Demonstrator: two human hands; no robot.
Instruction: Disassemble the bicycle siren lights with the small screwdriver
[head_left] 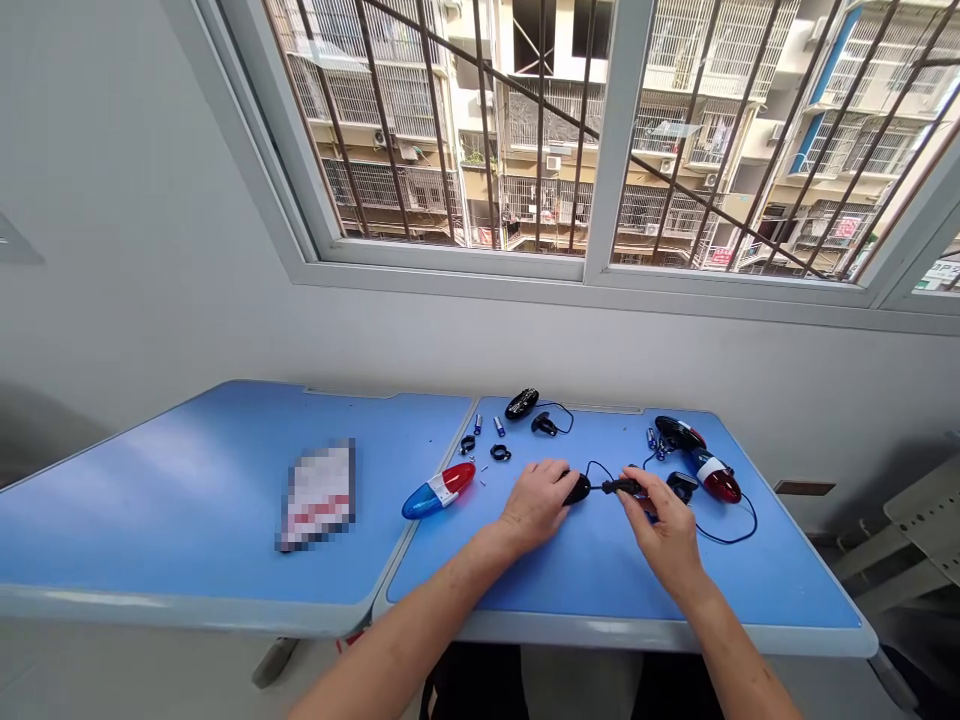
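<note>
Three black oval plastic shells are on the blue tabletop. The first, a smooth rounded black shell [577, 488], sits under the left hand [534, 505], whose fingers curl over it and grasp it. The right hand [664, 525] pinches one slim black rod-like piece [624, 486] between thumb and fingers, its thin end pointing at that shell; whether they touch, I cannot tell. One thin black wire [598, 464] arches just behind.

The second, a glossy black shell with pale markings [522, 404], lies near the wall, a cord looping to one small black plastic mount [544, 424]. The third, a shiny black oval shell [680, 433], lies at the right, near one dark boxy piece [682, 487].

Two tapered red, white and blue plastic covers lie apart: one at the left [440, 491], one at the right [716, 475]. Two blue-and-silver cylindrical batteries [499, 427] and two black ring-shaped clamps [500, 453] lie left of the second shell's mount. Tiny bits beside the clamps are too small to count.
</note>
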